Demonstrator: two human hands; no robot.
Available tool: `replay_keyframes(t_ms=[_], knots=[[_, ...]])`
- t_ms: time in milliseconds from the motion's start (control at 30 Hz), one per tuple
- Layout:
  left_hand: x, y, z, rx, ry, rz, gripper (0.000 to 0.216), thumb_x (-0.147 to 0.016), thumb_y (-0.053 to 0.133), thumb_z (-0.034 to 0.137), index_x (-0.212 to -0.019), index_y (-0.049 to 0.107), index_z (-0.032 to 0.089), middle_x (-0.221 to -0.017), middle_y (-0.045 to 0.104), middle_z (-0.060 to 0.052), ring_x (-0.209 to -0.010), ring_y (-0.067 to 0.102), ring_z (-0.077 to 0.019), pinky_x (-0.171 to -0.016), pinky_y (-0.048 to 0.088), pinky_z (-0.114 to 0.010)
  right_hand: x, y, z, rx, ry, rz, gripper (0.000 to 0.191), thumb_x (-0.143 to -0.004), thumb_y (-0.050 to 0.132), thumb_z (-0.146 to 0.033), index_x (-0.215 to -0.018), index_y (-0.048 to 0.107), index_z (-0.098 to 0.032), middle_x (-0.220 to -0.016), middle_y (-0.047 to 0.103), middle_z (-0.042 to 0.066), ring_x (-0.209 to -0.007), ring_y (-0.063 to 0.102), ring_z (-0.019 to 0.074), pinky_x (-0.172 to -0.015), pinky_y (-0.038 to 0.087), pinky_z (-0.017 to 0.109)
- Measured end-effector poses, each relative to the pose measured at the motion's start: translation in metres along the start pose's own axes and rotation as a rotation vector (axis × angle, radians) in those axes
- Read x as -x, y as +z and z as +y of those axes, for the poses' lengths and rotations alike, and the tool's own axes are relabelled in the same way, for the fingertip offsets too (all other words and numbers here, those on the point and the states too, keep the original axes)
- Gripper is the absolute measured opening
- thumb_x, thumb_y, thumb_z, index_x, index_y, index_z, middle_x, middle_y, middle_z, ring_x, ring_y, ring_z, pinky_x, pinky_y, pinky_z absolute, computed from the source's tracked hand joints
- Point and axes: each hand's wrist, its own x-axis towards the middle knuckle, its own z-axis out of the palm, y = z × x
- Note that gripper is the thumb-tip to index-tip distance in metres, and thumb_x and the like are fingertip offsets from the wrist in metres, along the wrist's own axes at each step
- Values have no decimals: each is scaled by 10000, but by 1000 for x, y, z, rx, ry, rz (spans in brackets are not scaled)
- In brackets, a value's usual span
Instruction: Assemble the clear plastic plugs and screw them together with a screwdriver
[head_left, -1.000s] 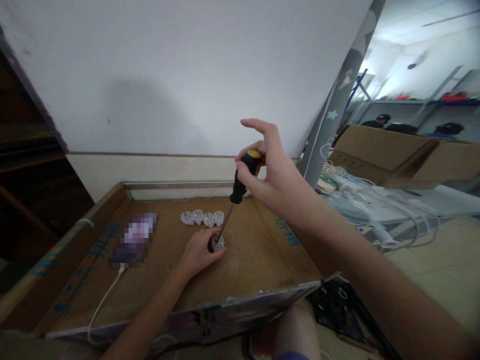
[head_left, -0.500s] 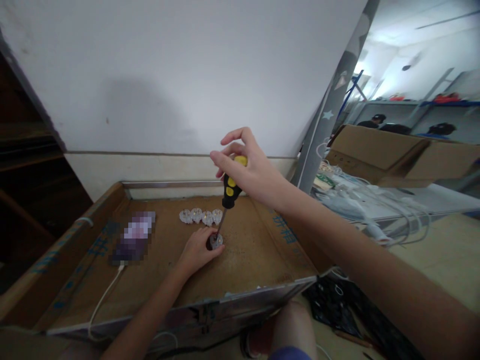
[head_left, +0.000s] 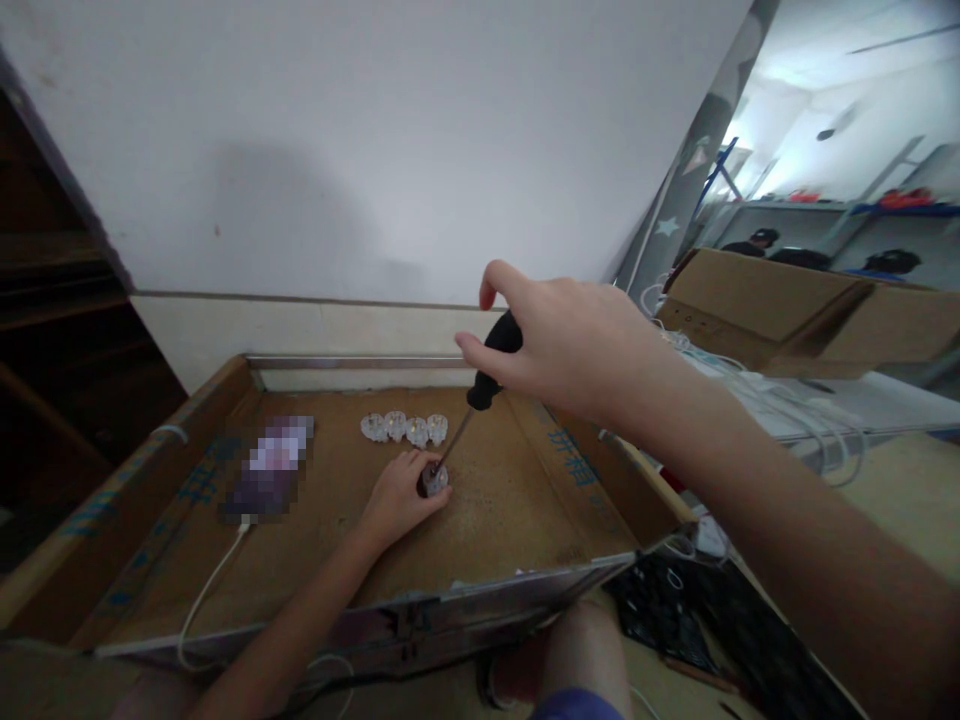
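Note:
My right hand (head_left: 555, 330) is closed round the dark handle of a screwdriver (head_left: 487, 375), its index finger raised and curled. The thin metal shaft slants down to the left, its tip at a small clear plastic piece (head_left: 437, 483). Against the cardboard surface, my left hand (head_left: 401, 495) grips that piece between thumb and fingers. Just behind it lies a row of several similar clear plastic pieces (head_left: 405, 428) with small metallic spots inside. Whether the tip sits on a screw is too small to tell.
A cardboard-lined tray (head_left: 322, 560) with raised sides holds the work. On its left lies a phone (head_left: 270, 465) with a white cable (head_left: 206, 600). A white wall (head_left: 420, 150) rises behind. To the right are a cardboard box (head_left: 765, 300), tangled cables and people farther off.
My right hand has moved right and turned, tilting the screwdriver handle to the right. The tip stays at the clear piece, and my left hand has hardly shifted.

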Motion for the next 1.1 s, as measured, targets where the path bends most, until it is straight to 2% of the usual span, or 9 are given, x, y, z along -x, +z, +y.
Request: replay_keyframes(t_ms=[100, 200, 300, 467, 600, 700, 833, 1000, 1100], knots=[[-1, 0, 3, -78, 2, 11, 254, -744, 622, 332, -946, 592, 181, -928, 638, -63, -901, 572, -249, -814, 447, -381, 1, 2, 0, -103, -98, 12, 268, -790, 534, -273, -1023, 474, -157, -812, 587, 51, -689, 520, 161, -629, 383, 292], [-2, -2, 3, -88, -17, 27, 274, -738, 634, 343, -958, 593, 186, -942, 647, -54, -913, 574, -248, -823, 438, -384, -1, 1, 3, -310, -267, -94, 343, -714, 601, -191, -1020, 448, -180, -931, 566, 33, -722, 506, 126, -646, 400, 258], [-2, -3, 2, -63, -42, 33, 309, -731, 644, 346, -999, 587, 203, -951, 657, -38, -896, 583, -240, -807, 435, -378, -2, -6, 7, -330, -296, -193, 327, -676, 640, -197, -955, 469, -194, -927, 539, 21, -715, 484, 122, -641, 405, 260], [-2, -3, 0, -35, -50, 40, 334, -720, 657, 338, -1023, 582, 220, -982, 662, -29, -933, 581, -243, -827, 424, -377, 3, -14, 14, -293, -318, -241, 261, -708, 602, -214, -946, 496, -217, -858, 546, 3, -690, 474, 133, -611, 372, 266], [-1, -5, 1, -36, -68, 27, 383, -727, 652, 343, -1080, 558, 229, -1001, 671, -25, -943, 586, -249, -838, 409, -392, 8, -9, 14, -278, -351, -202, 252, -700, 488, -74, -912, 512, -209, -874, 534, 6, -723, 479, 128, -614, 348, 250], [0, -5, 1, -26, -72, 21, 400, -726, 652, 340, -1097, 552, 228, -995, 671, -29, -942, 586, -250, -845, 407, -394, 8, -5, 11, -197, -286, -168, 303, -696, 421, -34, -921, 528, -207, -912, 501, 20, -663, 454, 112, -589, 329, 250], [1, -4, 0, -6, -62, 33, 399, -728, 650, 342, -1098, 558, 224, -1013, 663, -40, -957, 583, -249, -857, 411, -389, 9, -5, 5, -4, -189, -137, 311, -760, 428, -102, -1011, 565, -225, -1007, 465, 57, -567, 388, 84, -561, 311, 266], [0, -3, -1, 5, -65, 33, 396, -733, 641, 348, -1100, 556, 225, -1019, 657, -42, -959, 584, -252, -846, 420, -390, 10, -6, 1, -131, -265, -195, 202, -825, 523, -333, -983, 584, -223, -985, 483, 39, -608, 450, 90, -603, 370, 269], [1, -5, 1, 7, -73, 27, 386, -735, 640, 351, -1090, 560, 224, -998, 659, -41, -936, 587, -247, -832, 424, -383, 9, -3, 2, -169, -278, -83, 197, -873, 453, -262, -1024, 544, -174, -976, 506, 55, -699, 489, 120, -679, 400, 286]])
